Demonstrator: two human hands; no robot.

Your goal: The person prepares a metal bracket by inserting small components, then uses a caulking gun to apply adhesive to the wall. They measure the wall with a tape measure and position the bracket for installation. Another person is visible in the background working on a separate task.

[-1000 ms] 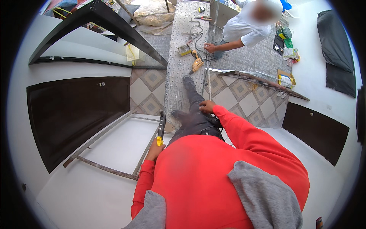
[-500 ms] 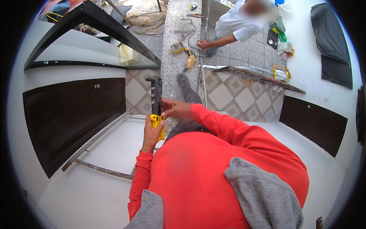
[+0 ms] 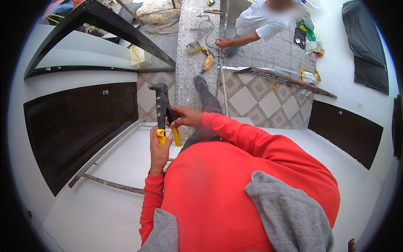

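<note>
At far left, a dark brown door (image 3: 79,140) with a round knob is set in the white wall. Right of it, a worn metal frame (image 3: 113,183) lies over a white surface, and above, a black metal frame (image 3: 126,35) slants down toward the plank.

My left hand (image 3: 158,154) holds a hand riveter (image 3: 161,105), wrapped about its yellow left handle (image 3: 161,134), thumb on the inner side. The tool is in front of my body at the left, head pointing away from me, its handles spread apart. My right hand (image 3: 186,116) grips the right handle (image 3: 176,136) just above its yellow sleeve, fingers bent; the fingertips are partly hidden.

Beyond, a perforated metal plank (image 3: 183,74) runs away from me, with my dark shoe (image 3: 200,83) on it. A yellow-orange drill (image 3: 208,63) lies past the shoe, and red-handled pliers (image 3: 214,11) lie farther along. At the plank's right edge is a co-worker's hand (image 3: 221,43); that person wears a white shirt (image 3: 252,21).

Farther right, a rusty grating (image 3: 285,82) lies across the patterned tiles (image 3: 268,103). At far right are a smaller brown door (image 3: 344,132) and a black sheet (image 3: 364,38) on the wall.
</note>
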